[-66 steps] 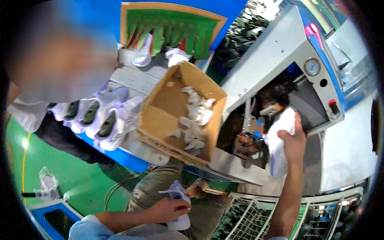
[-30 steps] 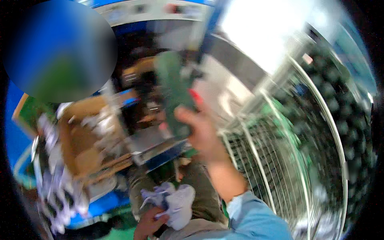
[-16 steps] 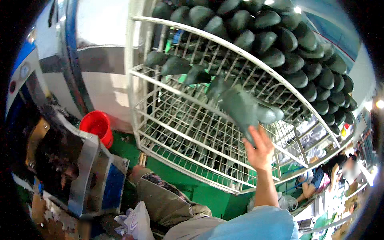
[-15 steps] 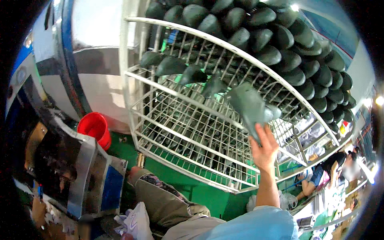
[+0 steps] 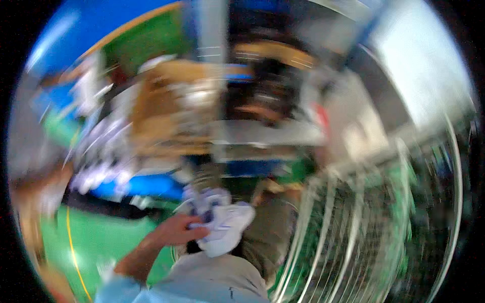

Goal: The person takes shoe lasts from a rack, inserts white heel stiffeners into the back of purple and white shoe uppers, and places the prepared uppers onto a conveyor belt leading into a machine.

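Observation:
The picture is smeared by motion. My left hand [image 5: 178, 230] comes in from the lower left with its fingers closed on a white sneaker [image 5: 227, 230], held over my lap. Pale purple or blue trim shows on the sneaker. Just beyond it is another whitish, dark-marked shape [image 5: 206, 199], too blurred to tell whether it is a second shoe. My right hand is out of the picture.
A white wire rack [image 5: 348, 237] stands close on my right. Ahead is a dark machine with a grey front ledge [image 5: 273, 135], a red bucket [image 5: 322, 120] beside it. Left of it are a brown carton [image 5: 161, 101] and blurred white shoes [image 5: 111, 161] along a blue strip [image 5: 139, 188].
My view has swung left, from the rack to the machine and shoes. My right hand, earlier at a dark green shoe last on the rack, has left the picture. My left hand now shows with the sneaker.

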Motion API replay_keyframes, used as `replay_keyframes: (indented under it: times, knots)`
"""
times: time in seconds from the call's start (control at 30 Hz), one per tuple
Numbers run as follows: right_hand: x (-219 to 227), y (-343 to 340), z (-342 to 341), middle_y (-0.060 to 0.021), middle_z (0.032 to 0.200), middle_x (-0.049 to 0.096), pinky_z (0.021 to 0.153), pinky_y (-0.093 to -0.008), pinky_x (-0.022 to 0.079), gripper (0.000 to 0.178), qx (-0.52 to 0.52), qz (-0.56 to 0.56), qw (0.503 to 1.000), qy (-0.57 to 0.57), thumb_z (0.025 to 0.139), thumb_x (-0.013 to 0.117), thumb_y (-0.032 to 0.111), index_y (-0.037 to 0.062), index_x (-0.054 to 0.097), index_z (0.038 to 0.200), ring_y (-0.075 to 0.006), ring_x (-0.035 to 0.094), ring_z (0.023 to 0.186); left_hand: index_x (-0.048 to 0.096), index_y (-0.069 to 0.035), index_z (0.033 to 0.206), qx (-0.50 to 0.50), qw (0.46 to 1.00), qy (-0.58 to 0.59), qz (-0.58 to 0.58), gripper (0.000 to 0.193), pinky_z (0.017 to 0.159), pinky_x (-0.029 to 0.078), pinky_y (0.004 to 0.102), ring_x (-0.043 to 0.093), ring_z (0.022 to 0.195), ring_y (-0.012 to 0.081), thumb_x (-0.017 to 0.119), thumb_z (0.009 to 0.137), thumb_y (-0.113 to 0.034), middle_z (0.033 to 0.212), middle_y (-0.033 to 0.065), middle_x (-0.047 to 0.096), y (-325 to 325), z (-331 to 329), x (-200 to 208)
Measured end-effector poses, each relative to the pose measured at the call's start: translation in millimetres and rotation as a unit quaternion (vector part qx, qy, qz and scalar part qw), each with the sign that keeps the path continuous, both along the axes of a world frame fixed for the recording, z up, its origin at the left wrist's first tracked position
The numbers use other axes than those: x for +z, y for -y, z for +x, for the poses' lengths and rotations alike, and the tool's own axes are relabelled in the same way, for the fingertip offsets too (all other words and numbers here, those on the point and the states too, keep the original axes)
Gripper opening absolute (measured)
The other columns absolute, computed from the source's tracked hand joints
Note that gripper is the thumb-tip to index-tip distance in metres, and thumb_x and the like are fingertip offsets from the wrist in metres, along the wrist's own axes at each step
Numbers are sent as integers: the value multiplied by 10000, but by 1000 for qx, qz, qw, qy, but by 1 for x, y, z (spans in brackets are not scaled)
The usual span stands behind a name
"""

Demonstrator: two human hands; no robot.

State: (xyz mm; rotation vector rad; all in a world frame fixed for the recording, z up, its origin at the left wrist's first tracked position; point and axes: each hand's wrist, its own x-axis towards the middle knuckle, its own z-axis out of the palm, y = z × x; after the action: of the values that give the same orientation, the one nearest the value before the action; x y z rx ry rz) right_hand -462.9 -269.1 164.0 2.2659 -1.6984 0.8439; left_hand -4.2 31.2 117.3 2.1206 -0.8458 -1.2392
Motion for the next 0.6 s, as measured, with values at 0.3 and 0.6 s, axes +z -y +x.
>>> replay_keyframes:
  times: [0.3, 0.6]
  knots:
    - [-53, 19, 304, -147, 1113, 647, 823, -437, 504, 326, 616, 147, 760, -146, 979, 556, 304, 47, 704, 1114, -319, 607, 926, 684, -44, 956, 357, 922, 136, 58, 390, 592, 461, 388, 611, 639, 283, 663, 874, -424, 732, 177, 644, -197, -121, 89]
    - [-26, -30, 381, -147, 976, 702, 690, -427, 533, 344, 745, 103, 612, -245, 978, 561, 316, 31, 716, 1091, -327, 648, 741, 696, -48, 869, 678, 456, 347, 461, 349, 671, 511, 435, 659, 794, 331, 707, 794, -388, 910, 169, 688, -399, -434, 108]
